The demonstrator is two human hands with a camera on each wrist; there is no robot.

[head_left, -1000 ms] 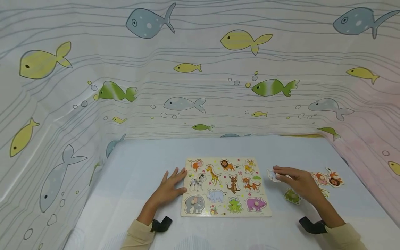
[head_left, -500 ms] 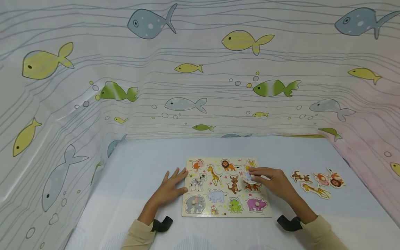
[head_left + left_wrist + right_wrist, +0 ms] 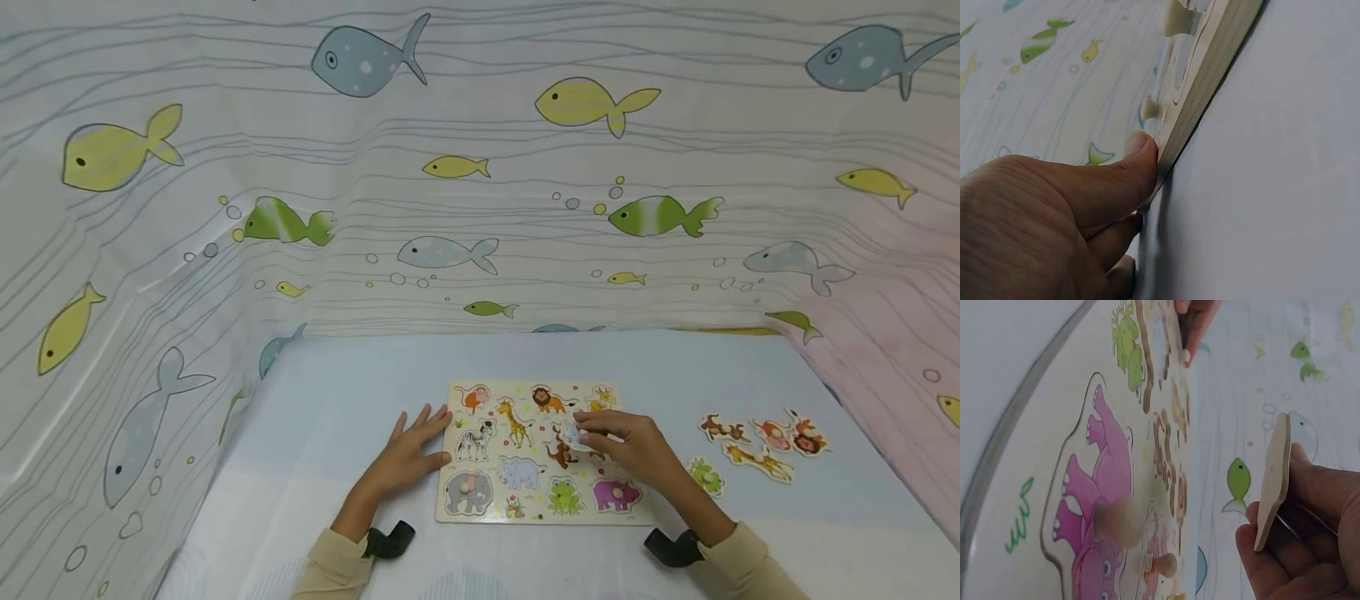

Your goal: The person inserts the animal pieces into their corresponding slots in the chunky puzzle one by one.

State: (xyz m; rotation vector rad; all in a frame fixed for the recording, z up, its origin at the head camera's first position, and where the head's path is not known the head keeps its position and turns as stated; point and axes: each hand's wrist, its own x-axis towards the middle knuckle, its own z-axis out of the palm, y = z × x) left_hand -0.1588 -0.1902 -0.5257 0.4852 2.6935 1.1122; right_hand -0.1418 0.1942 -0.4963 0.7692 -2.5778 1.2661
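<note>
A wooden peg puzzle board (image 3: 551, 510) with painted animals lies on the table. My left hand (image 3: 408, 450) rests at its left edge with fingers spread; in the left wrist view the thumb (image 3: 1119, 181) touches the board's side. Above the board's right half, my right hand (image 3: 637, 450) pinches a pale-blue animal puzzle piece (image 3: 573, 435). That piece (image 3: 1274, 478) shows its bare wooden back in the right wrist view, held apart from the board. Knobbed elephant (image 3: 468, 492) and purple hippo (image 3: 617, 495) pieces sit in the board.
Right of the board lie loose pieces: a frog (image 3: 706, 477), a giraffe (image 3: 757, 462), a kangaroo (image 3: 723, 427), a monkey (image 3: 770, 433) and a lion (image 3: 809, 437). A fish-patterned sheet (image 3: 360, 192) rises behind the table.
My right hand has carried the pale-blue piece leftward from beside the board to above it, uncovering the loose pieces at right. The left hand has stayed at the board's edge.
</note>
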